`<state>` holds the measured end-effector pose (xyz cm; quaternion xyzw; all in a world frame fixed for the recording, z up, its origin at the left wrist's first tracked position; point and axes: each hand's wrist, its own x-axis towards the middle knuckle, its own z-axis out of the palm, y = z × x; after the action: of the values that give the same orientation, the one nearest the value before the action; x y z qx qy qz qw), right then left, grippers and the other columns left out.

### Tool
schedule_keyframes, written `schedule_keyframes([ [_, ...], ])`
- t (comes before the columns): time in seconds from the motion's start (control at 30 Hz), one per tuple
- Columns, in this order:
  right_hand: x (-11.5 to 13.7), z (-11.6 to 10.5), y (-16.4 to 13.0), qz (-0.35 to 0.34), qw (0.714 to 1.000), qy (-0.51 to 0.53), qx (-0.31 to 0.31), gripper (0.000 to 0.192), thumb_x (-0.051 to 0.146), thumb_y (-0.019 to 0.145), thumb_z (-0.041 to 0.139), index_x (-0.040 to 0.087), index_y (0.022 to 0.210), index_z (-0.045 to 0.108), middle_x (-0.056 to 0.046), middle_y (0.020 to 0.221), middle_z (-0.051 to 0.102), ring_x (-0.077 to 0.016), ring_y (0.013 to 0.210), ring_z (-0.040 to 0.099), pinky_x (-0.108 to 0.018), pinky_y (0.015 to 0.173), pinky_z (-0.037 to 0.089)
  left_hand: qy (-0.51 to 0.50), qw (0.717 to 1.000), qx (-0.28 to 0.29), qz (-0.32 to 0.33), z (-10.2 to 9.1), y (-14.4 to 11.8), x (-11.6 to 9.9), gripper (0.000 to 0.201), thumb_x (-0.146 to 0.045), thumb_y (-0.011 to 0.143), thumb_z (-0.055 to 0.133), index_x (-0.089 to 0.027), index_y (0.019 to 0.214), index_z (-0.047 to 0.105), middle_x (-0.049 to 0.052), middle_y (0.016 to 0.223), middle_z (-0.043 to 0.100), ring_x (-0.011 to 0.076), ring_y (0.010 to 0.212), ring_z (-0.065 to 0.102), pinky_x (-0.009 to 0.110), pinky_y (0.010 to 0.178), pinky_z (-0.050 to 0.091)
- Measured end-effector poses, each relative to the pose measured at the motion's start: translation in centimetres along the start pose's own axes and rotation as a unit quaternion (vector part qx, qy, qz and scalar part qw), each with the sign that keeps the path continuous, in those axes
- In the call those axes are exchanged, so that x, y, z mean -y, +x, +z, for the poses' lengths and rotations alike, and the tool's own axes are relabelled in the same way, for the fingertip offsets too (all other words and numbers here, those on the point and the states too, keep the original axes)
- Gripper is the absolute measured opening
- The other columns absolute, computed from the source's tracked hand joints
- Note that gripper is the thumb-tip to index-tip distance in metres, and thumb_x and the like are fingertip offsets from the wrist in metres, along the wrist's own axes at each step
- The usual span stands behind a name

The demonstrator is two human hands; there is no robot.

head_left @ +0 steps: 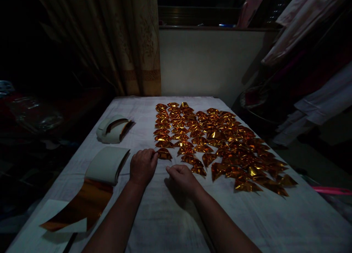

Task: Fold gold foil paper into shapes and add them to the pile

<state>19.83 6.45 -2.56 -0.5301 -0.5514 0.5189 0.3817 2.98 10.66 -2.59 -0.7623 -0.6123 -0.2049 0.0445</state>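
My left hand is closed, with thumb and fingertips at the left tip of a folded gold foil paper ingot that lies at the near end of the leftmost row. Just right of it and nearer to me, my right hand is curled closed above the cloth, and nothing shows in it. Many more shiny gold paper ingots lie in rows beyond both hands. To the right they crowd into a looser heap.
Left of my hands lies a curved stack of foil-backed sheets, with a gold sheet hanging toward me over white paper. A smaller curved stack sits behind. Curtain and wall border the table's far edge.
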Motion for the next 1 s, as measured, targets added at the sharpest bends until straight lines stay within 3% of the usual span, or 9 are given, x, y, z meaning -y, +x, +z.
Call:
schedule_keyframes([
  [0.17,0.2,-0.3,0.0,0.012,1.0,0.024,0.002,0.052,0.064,0.08,0.049,0.025,0.049,0.034,0.006,0.043,0.03,-0.0095,0.043,0.028,-0.025,0.043,0.025,0.006,1.0,-0.001,0.004,0.1,0.4,0.0,0.024,-0.028,0.098,0.047,-0.021,0.084,0.064,0.006,0.08,0.069,0.0243,0.08,0.062,0.035,0.071,0.04],
  [0.37,0.2,0.6,-0.7,-0.051,0.996,0.007,-0.075,0.052,0.062,0.078,0.053,0.024,0.05,0.03,0.007,0.05,0.029,-0.0097,0.052,0.029,-0.025,0.052,0.027,0.007,1.0,-0.01,-0.006,0.4,1.1,-0.3,0.025,-0.029,0.099,0.045,-0.02,0.086,0.065,0.007,0.082,0.069,0.0232,0.08,0.062,0.033,0.071,0.04],
  [0.47,0.2,1.0,-1.0,-0.079,0.993,-0.04,-0.082,0.045,0.053,0.08,0.054,0.023,0.051,0.035,0.007,0.049,0.031,-0.0098,0.052,0.03,-0.026,0.053,0.025,0.005,1.0,-0.011,-0.013,0.5,1.2,-0.4,0.025,-0.029,0.099,0.046,-0.021,0.086,0.064,0.006,0.082,0.069,0.0229,0.079,0.062,0.033,0.07,0.04],
  [0.77,-0.2,-0.2,-0.1,0.035,0.997,0.002,0.075,0.049,0.056,0.073,0.065,0.022,0.046,0.042,0.007,0.044,0.033,-0.008,0.046,0.029,-0.023,0.044,0.019,-0.035,0.999,-0.02,-0.011,1.1,0.8,0.2,0.015,-0.027,0.095,0.051,-0.02,0.095,0.065,0.007,0.089,0.071,0.0239,0.085,0.064,0.035,0.077,0.045],
  [0.9,0.1,-1.5,-1.0,0.082,0.984,0.069,0.142,0.057,0.07,0.071,0.065,0.024,0.049,0.041,0.008,0.04,0.034,-0.0063,0.037,0.024,-0.023,0.038,0.017,-0.063,0.997,-0.036,0.006,1.1,-0.5,0.7,0.021,-0.024,0.093,0.053,-0.018,0.111,0.062,0.009,0.098,0.072,0.0247,0.092,0.064,0.038,0.085,0.049],
  [1.0,0.6,-2.5,-1.5,0.081,0.977,0.128,0.151,0.062,0.082,0.067,0.06,0.025,0.057,0.039,0.011,0.04,0.03,-0.0063,0.036,0.022,-0.022,0.036,0.018,-0.083,0.995,-0.043,0.035,0.3,-2.1,1.0,0.025,-0.021,0.093,0.052,-0.018,0.116,0.061,0.008,0.104,0.072,0.0234,0.097,0.065,0.037,0.089,0.051],
])
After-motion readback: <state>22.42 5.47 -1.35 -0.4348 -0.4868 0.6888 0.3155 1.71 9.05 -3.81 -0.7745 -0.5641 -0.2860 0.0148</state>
